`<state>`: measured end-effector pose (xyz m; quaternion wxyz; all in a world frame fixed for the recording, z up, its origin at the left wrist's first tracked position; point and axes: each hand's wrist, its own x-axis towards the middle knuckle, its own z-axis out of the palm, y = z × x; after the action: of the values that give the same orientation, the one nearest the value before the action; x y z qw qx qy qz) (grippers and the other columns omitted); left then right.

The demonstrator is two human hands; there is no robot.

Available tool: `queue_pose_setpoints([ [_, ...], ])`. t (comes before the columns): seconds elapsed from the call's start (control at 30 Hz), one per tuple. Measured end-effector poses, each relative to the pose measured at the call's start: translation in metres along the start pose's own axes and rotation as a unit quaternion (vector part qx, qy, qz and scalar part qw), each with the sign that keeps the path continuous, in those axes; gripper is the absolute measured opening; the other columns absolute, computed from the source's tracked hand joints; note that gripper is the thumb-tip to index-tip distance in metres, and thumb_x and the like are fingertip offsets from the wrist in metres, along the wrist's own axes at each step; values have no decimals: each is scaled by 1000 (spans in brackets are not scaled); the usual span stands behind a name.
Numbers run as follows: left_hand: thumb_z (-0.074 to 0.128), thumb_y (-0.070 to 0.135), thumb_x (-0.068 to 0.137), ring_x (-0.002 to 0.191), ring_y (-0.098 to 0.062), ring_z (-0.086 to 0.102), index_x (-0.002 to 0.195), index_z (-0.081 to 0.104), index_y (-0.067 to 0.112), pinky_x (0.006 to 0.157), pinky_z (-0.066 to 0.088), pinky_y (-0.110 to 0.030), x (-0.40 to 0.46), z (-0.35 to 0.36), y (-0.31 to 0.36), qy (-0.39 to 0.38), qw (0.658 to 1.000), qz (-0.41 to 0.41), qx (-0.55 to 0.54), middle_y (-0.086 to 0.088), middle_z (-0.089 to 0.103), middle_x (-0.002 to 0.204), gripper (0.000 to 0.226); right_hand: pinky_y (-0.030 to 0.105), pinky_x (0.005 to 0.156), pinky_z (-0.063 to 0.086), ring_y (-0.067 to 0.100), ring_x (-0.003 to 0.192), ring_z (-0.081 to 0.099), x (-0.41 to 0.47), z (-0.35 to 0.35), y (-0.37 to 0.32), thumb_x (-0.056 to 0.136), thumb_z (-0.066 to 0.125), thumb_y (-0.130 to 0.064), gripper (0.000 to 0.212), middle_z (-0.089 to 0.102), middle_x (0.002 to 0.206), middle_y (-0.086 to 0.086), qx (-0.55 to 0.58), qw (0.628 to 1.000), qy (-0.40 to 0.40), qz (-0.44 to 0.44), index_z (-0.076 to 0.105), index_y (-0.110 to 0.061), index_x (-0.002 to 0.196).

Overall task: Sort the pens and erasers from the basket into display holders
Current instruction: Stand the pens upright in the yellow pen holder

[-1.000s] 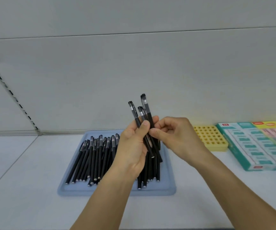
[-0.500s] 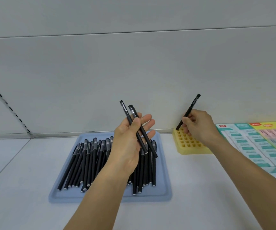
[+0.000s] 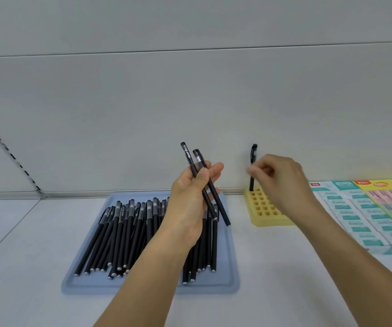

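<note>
Black pen [image 3: 252,161] stands in the yellow holder [image 3: 264,214] beside the blurred right hand [image 3: 282,178], its grip unclear, while the left hand [image 3: 190,204] grips 2 pens [image 3: 210,192].

R hand [image 3: 282,182] fingertips blurred — eraser boxes [image 3: 367,208] cut off right

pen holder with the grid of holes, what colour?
Yellow: the pen holder, seen in the head view.
</note>
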<state>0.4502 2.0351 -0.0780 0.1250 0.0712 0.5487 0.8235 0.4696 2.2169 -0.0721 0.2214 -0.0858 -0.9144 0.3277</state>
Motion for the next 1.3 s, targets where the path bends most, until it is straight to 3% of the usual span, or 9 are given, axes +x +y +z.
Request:
queue_pose_setpoints([
  [0.07, 43, 19, 104, 110, -5, 65, 118, 58, 14, 93, 53, -34, 2, 11, -2, -14, 1000, -4, -2, 5, 73, 112, 20, 10, 56, 41, -4, 58, 56, -14, -1, -20, 85, 71, -32, 12, 65, 63, -15, 129, 981, -137, -50, 72, -27, 75],
  [0.13, 43, 17, 104, 111, -8, 65, 118, 58, 11, 89, 57, -33, 3, 22, -4, -28, 1000, -4, -12, 2, 72, 114, 21, 16, 57, 42, 1, 57, 52, -19, 2, -22, 86, 71, -27, 11, 65, 64, -5, 147, 965, -206, -63, 72, -20, 76],
  [0.37, 41, 20, 105, 111, -16, 66, 119, 59, 15, 95, 54, -43, 5, 21, -7, 0, 1000, -7, -17, 1, 72, 115, 23, 34, 66, 61, 11, 62, 70, 13, -15, 31, 90, 63, -9, 9, 70, 74, 6, 166, 983, 47, 58, 65, -16, 86],
  [0.57, 39, 20, 105, 107, -15, 68, 118, 58, 14, 95, 54, -43, 1, 20, -12, -2, 1000, -13, -22, -2, 73, 110, 24, 46, 76, 59, 15, 67, 71, 21, 7, 53, 92, 61, -10, 8, 69, 70, 2, 105, 992, 2, 71, 65, -15, 87],
  [0.93, 38, 20, 105, 108, -15, 68, 120, 58, 14, 93, 56, -40, -1, 17, -14, -3, 1000, -12, -8, -2, 73, 111, 26, 33, 73, 52, 20, 81, 65, 20, 19, 53, 91, 63, -19, 6, 69, 86, 2, -17, 997, -40, 68, 66, -14, 90],
  [1.03, 40, 22, 105, 112, -15, 65, 119, 61, 15, 92, 56, -40, -1, 20, -14, 4, 1000, -20, -13, -3, 72, 114, 26, 30, 69, 41, 15, 82, 56, 15, 13, 46, 89, 67, -25, 14, 60, 93, -4, -66, 996, 11, 62, 56, -18, 95],
  [1.13, 45, 27, 103, 119, -13, 59, 118, 65, 21, 92, 56, -40, 0, 27, -14, -4, 1000, -25, -15, -3, 65, 124, 25, 21, 67, 44, 6, 72, 56, -6, 4, 25, 87, 68, -25, 7, 61, 79, -12, 52, 997, 61, -5, 61, -24, 87],
  [1.2, 46, 27, 103, 113, -10, 63, 119, 65, 23, 89, 57, -35, 2, 38, -15, -28, 999, -24, -17, -2, 62, 123, 25, 11, 59, 43, 4, 66, 58, -22, 1, 6, 85, 70, -26, 5, 65, 75, -14, 135, 989, -29, -59, 68, -28, 81],
  [1.3, 45, 25, 103, 89, -4, 71, 122, 61, 26, 77, 57, -25, 5, 52, -20, -72, 997, -17, -11, 7, 71, 97, 25, 16, 56, 44, 8, 61, 59, -31, 1, -2, 87, 68, -21, 12, 66, 72, -9, 177, 972, -125, -93, 67, -26, 77],
])
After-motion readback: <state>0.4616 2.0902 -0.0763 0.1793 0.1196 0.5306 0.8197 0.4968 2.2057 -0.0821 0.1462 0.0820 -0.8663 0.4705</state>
